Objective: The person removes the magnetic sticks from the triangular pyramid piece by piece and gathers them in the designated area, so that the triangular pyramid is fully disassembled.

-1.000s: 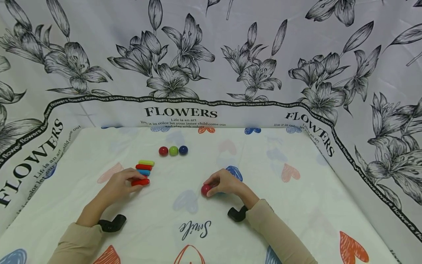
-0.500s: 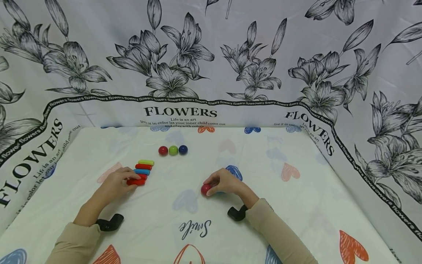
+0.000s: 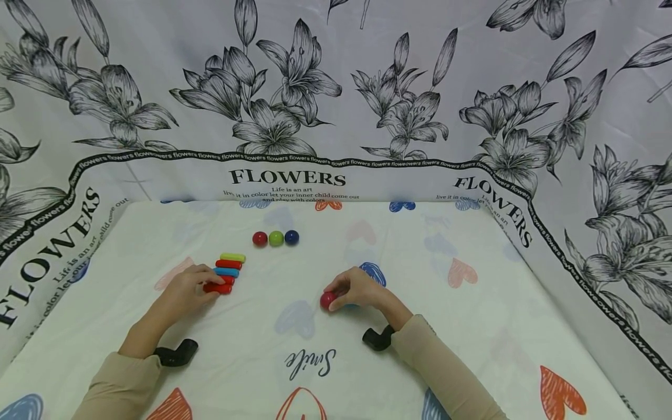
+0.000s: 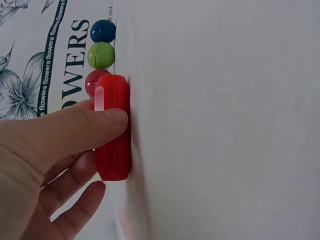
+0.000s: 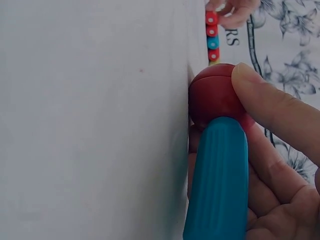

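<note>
In the head view, my left hand (image 3: 184, 294) pinches a red ribbed stick (image 4: 114, 165) at the near end of a row of sticks. Beyond it lie another red stick (image 3: 228, 280), a blue stick (image 3: 227, 272), one more red stick (image 3: 228, 265) and a yellow-green stick (image 3: 233, 257). Across the cloth, my right hand (image 3: 362, 289) holds a red ball (image 5: 212, 95) between thumb and fingers, down on the surface. A second blue stick (image 5: 220, 185) lies with one end against that ball, mostly hidden under the hand in the head view.
Behind the sticks sit a red ball (image 3: 259, 238), a green ball (image 3: 276, 238) and a dark blue ball (image 3: 291, 237), side by side. A heart-printed white cloth (image 3: 420, 361) covers the table. A flower-printed curtain (image 3: 346, 105) closes off the back and sides.
My left hand has shifted slightly left with the red stick, which now lies more in line with the row. The right hand and its ball have stayed put.
</note>
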{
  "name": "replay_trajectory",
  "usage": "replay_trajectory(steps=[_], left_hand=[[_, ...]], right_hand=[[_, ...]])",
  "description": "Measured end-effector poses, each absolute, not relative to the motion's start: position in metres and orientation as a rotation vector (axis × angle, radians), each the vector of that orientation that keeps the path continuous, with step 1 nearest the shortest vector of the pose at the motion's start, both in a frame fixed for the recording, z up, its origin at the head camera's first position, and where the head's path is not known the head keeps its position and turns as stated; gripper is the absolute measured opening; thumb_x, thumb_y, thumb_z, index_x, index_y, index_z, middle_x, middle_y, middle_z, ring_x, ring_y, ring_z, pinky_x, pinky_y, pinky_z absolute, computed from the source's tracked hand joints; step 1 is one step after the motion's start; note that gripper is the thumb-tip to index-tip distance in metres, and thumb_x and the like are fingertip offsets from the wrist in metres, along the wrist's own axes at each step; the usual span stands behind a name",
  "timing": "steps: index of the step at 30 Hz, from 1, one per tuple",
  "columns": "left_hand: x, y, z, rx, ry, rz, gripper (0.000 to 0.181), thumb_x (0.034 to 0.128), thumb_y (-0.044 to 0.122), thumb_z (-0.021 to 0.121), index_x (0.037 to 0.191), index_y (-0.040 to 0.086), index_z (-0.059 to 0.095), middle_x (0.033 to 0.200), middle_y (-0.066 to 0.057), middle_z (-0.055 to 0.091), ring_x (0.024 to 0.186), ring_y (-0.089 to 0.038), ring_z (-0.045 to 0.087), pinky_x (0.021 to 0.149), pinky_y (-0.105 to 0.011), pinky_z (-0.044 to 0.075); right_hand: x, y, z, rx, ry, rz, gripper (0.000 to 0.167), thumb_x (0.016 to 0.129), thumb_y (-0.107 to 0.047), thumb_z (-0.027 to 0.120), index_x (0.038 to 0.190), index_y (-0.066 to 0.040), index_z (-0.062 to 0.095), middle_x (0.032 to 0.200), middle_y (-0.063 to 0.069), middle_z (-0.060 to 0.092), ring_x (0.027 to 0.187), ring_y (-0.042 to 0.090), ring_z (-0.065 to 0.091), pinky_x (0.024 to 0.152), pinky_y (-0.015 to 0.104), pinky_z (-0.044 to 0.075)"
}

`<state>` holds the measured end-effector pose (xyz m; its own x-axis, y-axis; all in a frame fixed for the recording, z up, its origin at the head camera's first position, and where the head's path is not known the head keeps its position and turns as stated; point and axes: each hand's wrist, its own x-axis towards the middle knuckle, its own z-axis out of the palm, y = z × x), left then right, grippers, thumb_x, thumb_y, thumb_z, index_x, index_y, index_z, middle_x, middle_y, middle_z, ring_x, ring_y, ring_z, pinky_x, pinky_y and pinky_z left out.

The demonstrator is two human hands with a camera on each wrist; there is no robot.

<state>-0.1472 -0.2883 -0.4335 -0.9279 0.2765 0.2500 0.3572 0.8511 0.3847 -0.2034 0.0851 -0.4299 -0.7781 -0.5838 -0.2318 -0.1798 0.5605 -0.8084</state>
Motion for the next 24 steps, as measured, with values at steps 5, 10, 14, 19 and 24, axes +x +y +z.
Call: replay_trajectory(steps=[5, 10, 14, 19, 24], left_hand=[[-0.146, -0.286, -0.433, -0.461, -2.853, -0.659, 0.019, 0.0719, 0.004, 0.081, 0.09, 0.008, 0.075, 0.092, -0.009, 0.069, 0.085, -0.022, 0.057, 0.07, -0.024, 0.056], [-0.142, -0.274, -0.429, -0.485, -2.785, -0.689, 0.022, 0.0712, 0.004, 0.081, 0.092, 0.008, 0.075, 0.093, -0.009, 0.068, 0.088, -0.024, 0.06, 0.075, -0.035, 0.059], [-0.138, -0.262, -0.424, -0.487, -2.797, -0.712, 0.022, 0.0739, 0.002, 0.079, 0.095, 0.007, 0.074, 0.098, -0.012, 0.067, 0.093, -0.027, 0.06, 0.079, -0.043, 0.059], [-0.137, -0.247, -0.428, -0.516, -2.779, -0.712, 0.018, 0.0772, 0.002, 0.075, 0.094, 0.007, 0.073, 0.099, -0.012, 0.066, 0.089, -0.024, 0.06, 0.075, -0.036, 0.059], [-0.136, -0.232, -0.431, -0.552, -2.786, -0.762, 0.015, 0.0792, 0.004, 0.074, 0.094, 0.008, 0.073, 0.101, -0.01, 0.066, 0.091, -0.022, 0.062, 0.077, -0.036, 0.059]], right_hand=[[-0.204, 0.086, -0.431, -0.606, 2.3, -1.127, 0.032, 0.075, -0.009, 0.082, 0.105, -0.004, 0.073, 0.106, 0.012, 0.074, 0.085, 0.008, 0.064, 0.082, 0.023, 0.058], [-0.205, 0.087, -0.432, -0.605, 2.269, -1.147, 0.033, 0.075, -0.007, 0.081, 0.106, -0.003, 0.073, 0.108, 0.014, 0.073, 0.089, 0.009, 0.066, 0.084, 0.025, 0.058], [-0.205, 0.089, -0.432, -0.615, 2.254, -1.155, 0.033, 0.075, -0.007, 0.081, 0.106, -0.002, 0.072, 0.107, 0.014, 0.074, 0.089, 0.009, 0.068, 0.084, 0.024, 0.058], [-0.205, 0.09, -0.432, -0.638, 2.233, -1.175, 0.033, 0.075, -0.007, 0.081, 0.106, -0.001, 0.072, 0.106, 0.016, 0.074, 0.092, 0.013, 0.071, 0.084, 0.024, 0.058], [-0.204, 0.09, -0.43, -0.635, 2.243, -1.192, 0.033, 0.075, -0.008, 0.081, 0.106, -0.001, 0.072, 0.106, 0.016, 0.074, 0.092, 0.014, 0.071, 0.082, 0.023, 0.058]])
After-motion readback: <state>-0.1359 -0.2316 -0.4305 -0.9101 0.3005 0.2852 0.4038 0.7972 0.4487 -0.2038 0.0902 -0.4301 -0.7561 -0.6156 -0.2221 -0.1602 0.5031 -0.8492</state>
